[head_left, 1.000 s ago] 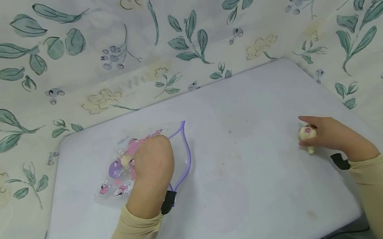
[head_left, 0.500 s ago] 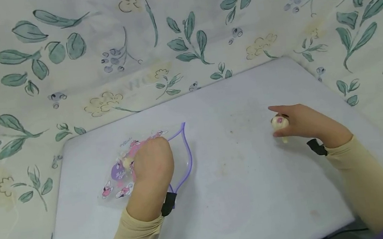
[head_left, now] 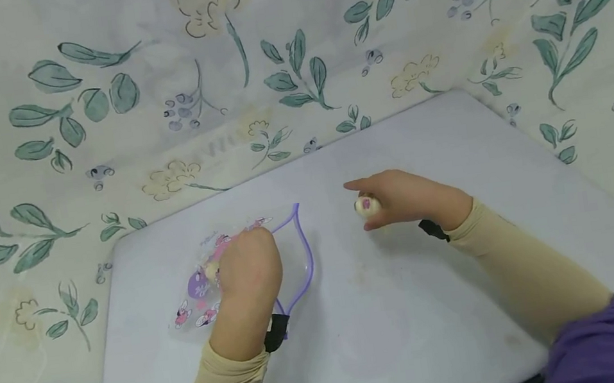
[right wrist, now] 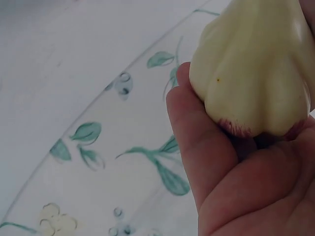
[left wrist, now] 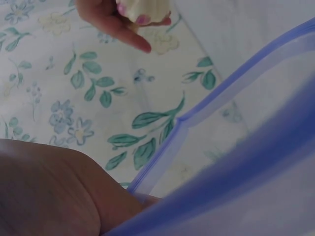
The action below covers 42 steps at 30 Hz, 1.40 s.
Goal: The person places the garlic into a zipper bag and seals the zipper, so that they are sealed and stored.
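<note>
My right hand (head_left: 410, 200) holds a cream garlic bulb (head_left: 367, 207) with purplish patches, between thumb and fingers above the table. In the right wrist view the lobed garlic bulb (right wrist: 251, 73) lies against the fingers. To the left, my left hand (head_left: 249, 267) grips the edge of a clear zip bag (head_left: 185, 330) printed with pink and purple figures. The bag's purple-rimmed mouth gapes towards the right hand. A pale round thing (head_left: 212, 270) shows at the bag's middle; whether it is inside or printed I cannot tell. The left fingertips are mostly hidden.
Both hands work over a white table (head_left: 444, 303) with faint stains. Behind it and to the right hangs a floral cloth (head_left: 229, 130). Black straps (head_left: 276, 333) sit at the wrists.
My right hand has carried the garlic bulb leftward across the table, from the right side to just right of the bag's mouth. The left hand keeps its hold on the bag.
</note>
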Tool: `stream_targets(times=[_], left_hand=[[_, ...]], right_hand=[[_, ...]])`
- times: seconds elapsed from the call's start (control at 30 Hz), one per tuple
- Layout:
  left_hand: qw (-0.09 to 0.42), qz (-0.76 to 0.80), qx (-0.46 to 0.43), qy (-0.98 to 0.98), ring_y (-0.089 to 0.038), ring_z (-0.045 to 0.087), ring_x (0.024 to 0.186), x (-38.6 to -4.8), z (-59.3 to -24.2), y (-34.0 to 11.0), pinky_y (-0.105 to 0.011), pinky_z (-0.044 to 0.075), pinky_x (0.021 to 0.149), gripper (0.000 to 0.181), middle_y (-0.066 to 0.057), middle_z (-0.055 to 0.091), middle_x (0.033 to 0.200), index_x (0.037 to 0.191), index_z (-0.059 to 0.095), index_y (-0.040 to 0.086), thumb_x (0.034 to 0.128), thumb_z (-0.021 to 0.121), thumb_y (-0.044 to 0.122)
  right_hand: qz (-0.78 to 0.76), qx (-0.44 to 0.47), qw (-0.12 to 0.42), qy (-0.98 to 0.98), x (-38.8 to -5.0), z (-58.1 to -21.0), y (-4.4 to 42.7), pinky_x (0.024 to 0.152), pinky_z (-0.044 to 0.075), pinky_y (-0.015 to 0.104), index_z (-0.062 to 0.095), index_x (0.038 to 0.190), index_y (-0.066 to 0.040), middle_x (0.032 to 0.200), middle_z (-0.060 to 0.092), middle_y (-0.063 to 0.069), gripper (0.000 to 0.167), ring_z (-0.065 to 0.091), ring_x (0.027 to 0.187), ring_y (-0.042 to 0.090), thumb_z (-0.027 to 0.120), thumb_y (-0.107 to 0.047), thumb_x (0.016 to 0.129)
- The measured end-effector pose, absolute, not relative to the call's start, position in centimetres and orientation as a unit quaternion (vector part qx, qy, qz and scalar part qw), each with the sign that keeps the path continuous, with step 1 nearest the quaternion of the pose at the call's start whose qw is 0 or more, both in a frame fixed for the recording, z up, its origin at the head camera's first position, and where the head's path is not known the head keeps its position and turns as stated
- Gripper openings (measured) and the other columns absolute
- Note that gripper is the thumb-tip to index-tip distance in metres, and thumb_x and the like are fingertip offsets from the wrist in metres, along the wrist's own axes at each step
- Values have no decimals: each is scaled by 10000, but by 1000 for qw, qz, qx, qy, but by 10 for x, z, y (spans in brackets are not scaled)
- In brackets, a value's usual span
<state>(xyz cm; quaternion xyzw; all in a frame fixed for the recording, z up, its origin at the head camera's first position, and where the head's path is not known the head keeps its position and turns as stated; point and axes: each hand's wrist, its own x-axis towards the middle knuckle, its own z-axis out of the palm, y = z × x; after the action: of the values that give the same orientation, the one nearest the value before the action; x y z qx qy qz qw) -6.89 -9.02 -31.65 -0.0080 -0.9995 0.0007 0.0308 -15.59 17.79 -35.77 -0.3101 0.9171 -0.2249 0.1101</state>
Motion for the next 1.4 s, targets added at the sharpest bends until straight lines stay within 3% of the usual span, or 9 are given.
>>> stream_targets(times=[0.43,0.67,0.83,1.0,1.17,1.4], left_hand=[[31,2,-6,-999,-394,723,839,-71,-317,-86,-513,596,626,166,-221,740,889,929,726,-54,914,561,-53],[26,3,-11,-1000,-376,725,847,-71,-318,-88,-499,604,679,122,-197,744,880,909,729,-33,876,613,-53],[24,6,-12,-1000,-375,724,853,-72,-317,-88,-496,605,678,125,-204,743,898,942,725,-40,887,612,-45],[16,7,-8,-1000,-357,724,860,-73,-316,-88,-493,606,665,120,-196,743,913,934,714,-34,893,602,-43],[16,13,-11,-1000,-354,724,867,-73,-316,-89,-481,607,673,121,-186,745,915,929,718,-24,906,599,-33],[11,4,1,-1000,-369,722,881,-73,-316,-90,-484,607,678,129,-196,743,930,951,724,-25,905,603,-29]], right_hand=[[-193,-366,100,905,-153,-347,121,878,534,274,444,1529,-217,1201,689,-29,846,608,967,120,853,-375,806],[-191,-385,111,896,-148,-340,99,875,531,254,424,1541,-218,1266,680,-23,872,599,972,107,856,-380,801],[-218,-410,106,879,-145,-342,89,837,529,245,442,1512,-153,1155,700,-26,874,615,933,105,870,-370,782],[-248,-415,108,869,-142,-346,80,777,525,228,494,1393,-147,1030,685,-28,767,620,869,105,879,-371,768],[-256,-424,124,860,-142,-352,70,781,524,213,530,1315,-151,1028,690,-34,677,623,874,98,879,-355,772],[-254,-437,128,853,-139,-358,61,786,519,211,549,1356,-143,1039,694,-45,706,618,872,91,882,-349,770]])
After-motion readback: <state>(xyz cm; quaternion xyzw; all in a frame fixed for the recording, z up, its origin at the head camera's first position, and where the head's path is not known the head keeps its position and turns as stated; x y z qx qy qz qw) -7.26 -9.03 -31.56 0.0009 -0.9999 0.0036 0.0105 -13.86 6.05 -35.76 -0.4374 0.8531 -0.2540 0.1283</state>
